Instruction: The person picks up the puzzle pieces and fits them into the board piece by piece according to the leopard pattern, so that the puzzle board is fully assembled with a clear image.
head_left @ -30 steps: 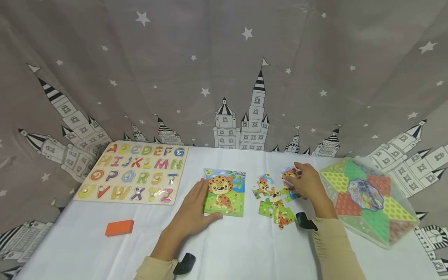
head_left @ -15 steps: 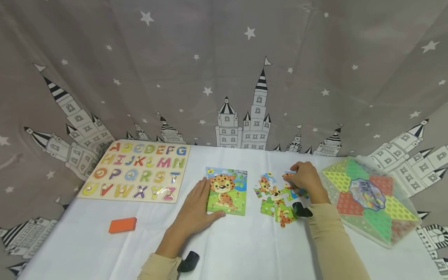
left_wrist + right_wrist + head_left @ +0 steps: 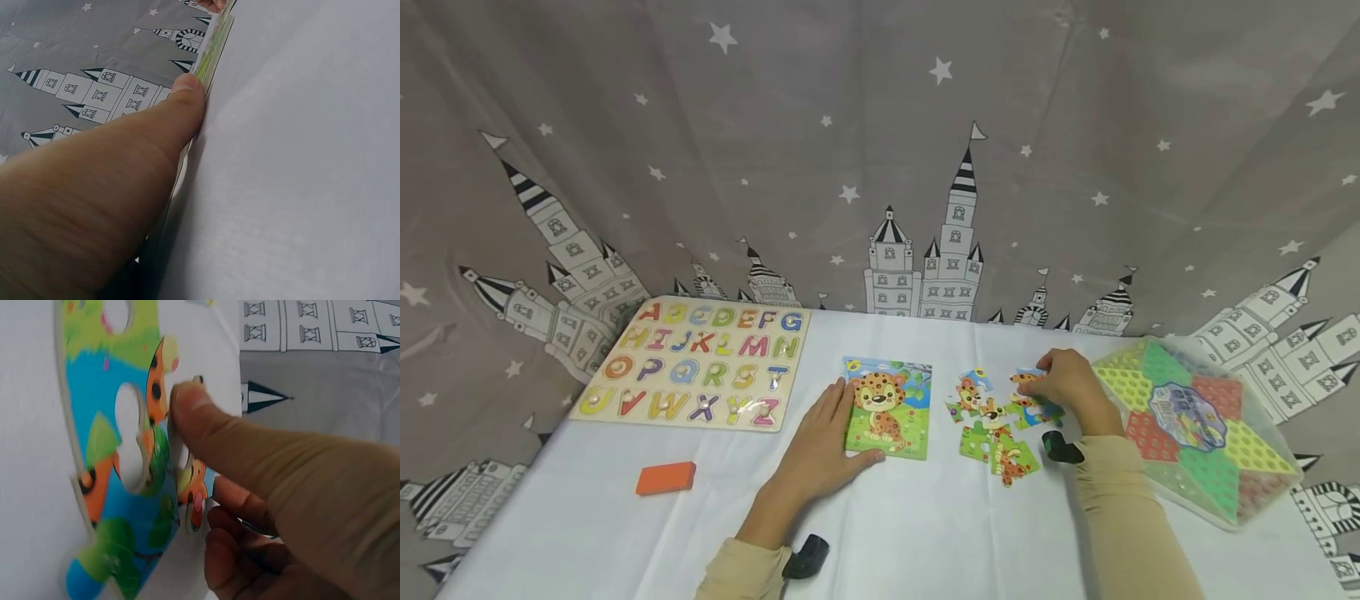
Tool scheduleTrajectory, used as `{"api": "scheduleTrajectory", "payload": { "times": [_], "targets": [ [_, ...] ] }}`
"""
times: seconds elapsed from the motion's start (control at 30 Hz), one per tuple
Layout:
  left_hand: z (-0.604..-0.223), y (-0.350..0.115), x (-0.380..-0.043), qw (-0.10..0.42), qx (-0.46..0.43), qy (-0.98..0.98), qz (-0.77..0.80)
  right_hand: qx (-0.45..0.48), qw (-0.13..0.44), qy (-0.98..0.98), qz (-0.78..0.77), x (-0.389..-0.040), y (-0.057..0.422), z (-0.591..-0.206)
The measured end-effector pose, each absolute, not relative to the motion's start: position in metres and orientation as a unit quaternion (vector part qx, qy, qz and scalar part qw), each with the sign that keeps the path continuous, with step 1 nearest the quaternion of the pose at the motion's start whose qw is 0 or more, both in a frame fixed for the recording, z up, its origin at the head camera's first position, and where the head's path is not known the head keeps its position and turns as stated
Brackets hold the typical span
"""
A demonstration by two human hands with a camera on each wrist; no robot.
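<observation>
Leopard picture (image 3: 891,417) is touched by the outstretched left hand (image 3: 820,446); right hand (image 3: 1071,387) is at puzzle pieces (image 3: 991,417), pinching or not, I cannot tell.

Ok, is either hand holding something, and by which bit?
The right hand seems to pinch a leopard jigsaw piece near its edge; the thumb hides the exact spot. The left hand only rests against the leopard picture board.

The alphabet board (image 3: 700,357) reads A to Z.
</observation>
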State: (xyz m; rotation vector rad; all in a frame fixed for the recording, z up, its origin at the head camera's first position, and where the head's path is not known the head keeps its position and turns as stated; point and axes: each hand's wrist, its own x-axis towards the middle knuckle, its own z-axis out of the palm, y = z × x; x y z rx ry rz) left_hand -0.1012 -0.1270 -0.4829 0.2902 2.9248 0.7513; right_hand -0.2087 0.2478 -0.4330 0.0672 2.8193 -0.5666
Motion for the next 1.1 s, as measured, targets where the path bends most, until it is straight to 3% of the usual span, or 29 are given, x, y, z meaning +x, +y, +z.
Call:
{"api": "scheduleTrajectory", "payload": {
  "times": [0.87, 1.1],
  "targets": [
    [-0.483, -0.127, -0.102, 0.049, 0.091, 0.963, 0.25, 0.006, 0.125, 0.976, -0.18, -0.201, 0.25, -0.427],
    [-0.483, -0.127, -0.101, 0.047, 0.093, 0.963, 0.248, 0.001, 0.119, 0.962, -0.246, -0.202, 0.244, -0.418]
  ]
}}
